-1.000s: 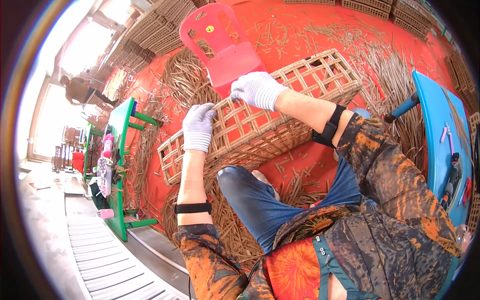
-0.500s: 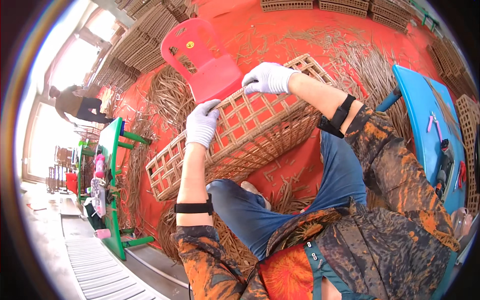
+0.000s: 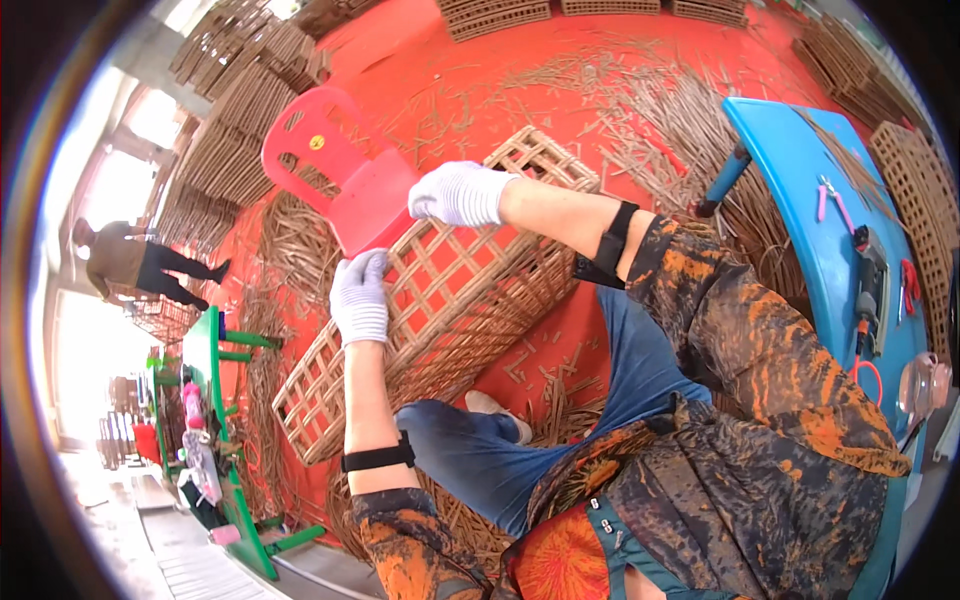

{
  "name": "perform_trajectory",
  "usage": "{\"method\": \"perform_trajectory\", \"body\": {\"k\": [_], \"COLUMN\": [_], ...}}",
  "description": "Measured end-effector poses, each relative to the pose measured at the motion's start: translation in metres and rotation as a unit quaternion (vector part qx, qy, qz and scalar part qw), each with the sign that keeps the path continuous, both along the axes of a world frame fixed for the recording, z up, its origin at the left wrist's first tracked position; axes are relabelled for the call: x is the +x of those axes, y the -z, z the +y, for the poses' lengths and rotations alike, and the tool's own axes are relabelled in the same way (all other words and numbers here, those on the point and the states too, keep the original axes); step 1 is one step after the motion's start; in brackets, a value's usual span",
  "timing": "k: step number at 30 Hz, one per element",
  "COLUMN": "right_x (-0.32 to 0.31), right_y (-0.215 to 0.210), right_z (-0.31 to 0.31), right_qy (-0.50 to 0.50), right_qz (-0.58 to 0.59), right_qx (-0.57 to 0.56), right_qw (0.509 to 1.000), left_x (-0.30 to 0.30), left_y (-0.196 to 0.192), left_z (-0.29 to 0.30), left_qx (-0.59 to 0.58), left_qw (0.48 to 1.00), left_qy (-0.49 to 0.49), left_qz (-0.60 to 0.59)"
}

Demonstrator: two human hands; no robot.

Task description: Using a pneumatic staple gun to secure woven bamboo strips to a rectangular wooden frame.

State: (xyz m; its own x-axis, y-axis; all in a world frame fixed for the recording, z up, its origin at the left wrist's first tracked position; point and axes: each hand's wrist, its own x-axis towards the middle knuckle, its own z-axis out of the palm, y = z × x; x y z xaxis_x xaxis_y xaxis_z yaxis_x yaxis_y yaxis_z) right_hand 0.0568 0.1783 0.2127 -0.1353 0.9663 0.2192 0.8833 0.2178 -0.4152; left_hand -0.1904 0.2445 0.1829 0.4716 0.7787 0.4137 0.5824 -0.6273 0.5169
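A long brown woven basket (image 3: pixel 450 275) with an open lattice lies slanted in front of me, tilted across my legs. My left hand (image 3: pixel 360 297), in a white glove, is closed on its far rim near the middle. Further right along that rim, my right hand (image 3: pixel 460 193), gloved in white with grey stripes, is curled into a fist against the basket's edge; its fingertips are hidden. Just beyond both hands stands a red plastic chair (image 3: pixel 375 200), its seat close to the rim.
A blue table (image 3: pixel 800 180) at right holds pink-handled pliers (image 3: pixel 832 203), a power tool (image 3: pixel 868 290) and a clear jar (image 3: pixel 922 385). Bundles of cane strips (image 3: pixel 300 245) litter the red floor. Left are a green table (image 3: pixel 208 375), stacked woven panels (image 3: pixel 235 130) and a person (image 3: pixel 140 262).
My view has shifted, so the basket and chair sit further left. My right hand has slid left along the rim, closer to the chair and my left hand. The person at left has stepped.
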Motion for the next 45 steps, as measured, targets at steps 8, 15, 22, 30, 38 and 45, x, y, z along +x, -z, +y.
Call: {"method": "perform_trajectory", "body": {"k": [8, 15, 22, 30, 38, 45], "right_x": [0.09, 0.073, 0.067, 0.056, 0.077, 0.065], "right_y": [0.026, 0.018, 0.011, 0.006, 0.024, 0.017], "right_z": [-0.035, -0.036, -0.035, -0.039, -0.039, -0.027], "right_qy": [-0.02, 0.068, 0.089, 0.11, 0.089, 0.122], "right_qz": [0.064, -0.046, -0.075, -0.019, -0.037, -0.031], "right_qx": [0.12, 0.049, 0.063, 0.072, 0.145, 0.08], "right_qw": [0.991, 0.995, 0.991, 0.991, 0.985, 0.989], "left_x": [-0.005, -0.002, -0.002, -0.007, 0.007, -0.006], "left_y": [-0.005, -0.008, -0.012, -0.012, 0.003, 0.002], "left_z": [-0.001, -0.013, -0.01, -0.013, 0.003, 0.006], "left_qx": [0.109, -0.017, -0.01, -0.012, 0.041, 0.043], "left_qw": [0.977, 0.996, 0.992, 0.992, 0.99, 0.998], "left_qy": [-0.033, -0.078, -0.086, -0.081, -0.022, -0.048], "left_qz": [0.183, 0.048, 0.093, 0.094, 0.135, 0.02]}}
